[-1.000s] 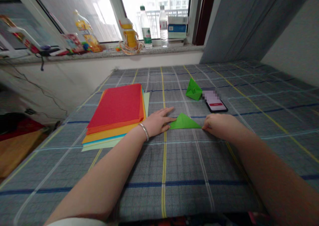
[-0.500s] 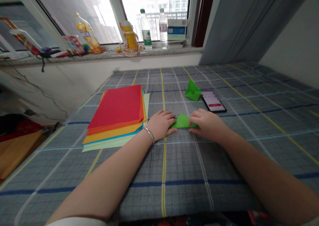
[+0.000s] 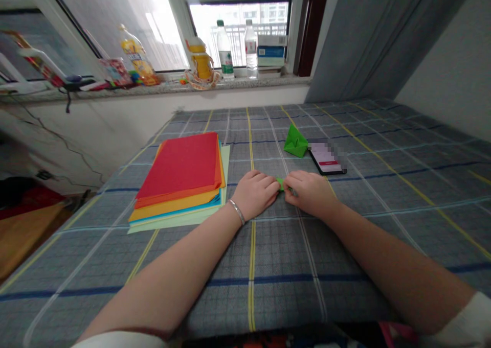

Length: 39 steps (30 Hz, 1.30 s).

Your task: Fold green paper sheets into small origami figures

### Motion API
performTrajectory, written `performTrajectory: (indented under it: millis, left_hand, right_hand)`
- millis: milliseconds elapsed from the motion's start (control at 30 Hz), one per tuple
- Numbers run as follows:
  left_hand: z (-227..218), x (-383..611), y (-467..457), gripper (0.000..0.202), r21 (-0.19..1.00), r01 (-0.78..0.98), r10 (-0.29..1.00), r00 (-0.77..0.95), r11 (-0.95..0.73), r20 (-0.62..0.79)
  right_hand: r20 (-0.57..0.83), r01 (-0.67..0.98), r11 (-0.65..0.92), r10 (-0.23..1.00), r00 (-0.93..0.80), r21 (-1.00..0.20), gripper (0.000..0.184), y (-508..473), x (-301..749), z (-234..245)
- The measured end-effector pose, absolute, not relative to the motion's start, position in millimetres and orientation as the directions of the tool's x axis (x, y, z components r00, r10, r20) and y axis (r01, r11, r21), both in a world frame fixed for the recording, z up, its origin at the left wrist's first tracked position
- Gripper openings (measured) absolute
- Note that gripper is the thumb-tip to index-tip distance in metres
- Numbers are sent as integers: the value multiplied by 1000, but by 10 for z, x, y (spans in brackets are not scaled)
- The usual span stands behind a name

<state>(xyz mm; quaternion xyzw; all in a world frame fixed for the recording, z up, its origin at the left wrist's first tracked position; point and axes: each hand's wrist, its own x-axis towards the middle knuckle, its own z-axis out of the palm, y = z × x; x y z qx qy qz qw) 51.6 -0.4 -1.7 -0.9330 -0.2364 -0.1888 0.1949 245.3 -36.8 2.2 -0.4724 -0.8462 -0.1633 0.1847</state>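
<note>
Well, both hands sit close together on a grey plaid cloth cover (image 3: pixel 268 286), just to the right of a squared stack of coloured origami paper (image 3: pixel 176 169), which has a red sheet on top and orange, yellow, blue and pale green edges beneath. Between the hands, a small folded piece of bright green paper (image 3: pixel 281 184) is almost wholly hidden, with only a sliver showing at the fingertips. The left hand (image 3: pixel 254 195), a thin silver bangle (image 3: pixel 237 211) at its wrist, is curled, its fingers pressing on one end of the paper. The right hand (image 3: pixel 310 193) is curled too and grasps the other end, so the two pinch the piece between them, though the exact grip cannot be seen. Farther from the stack, beyond the hands, stands a pointed folded green paper shape (image 3: pixel 295 141), and just beside it lies a black smartphone (image 3: pixel 326 159) with a lit, partly blurred screen.
</note>
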Motion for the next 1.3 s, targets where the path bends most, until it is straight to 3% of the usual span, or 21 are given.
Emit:
performTrajectory:
  millis: [233,433,700,1300]
  left_hand:
    - [22,515,-82,17,-148,578,388,695,-803,606]
    - [41,545,-121,20,-53,573,409,644,-818,647]
    - [81,484,-111,16,-142,571,390,701,-809,597]
    - [153,308,20,13,-154,622,406,657,-767,635]
  right_hand:
    - [547,835,545,724,-420,-80,5,-429,2404,75]
    - [565,806,576,713,-415,-136,6,-426,2401,92]
    - [524,804,560,754,-396,-198,7,-425,2397,104]
    - [511,816,541,770,-383,-203,7,-299,2762,129]
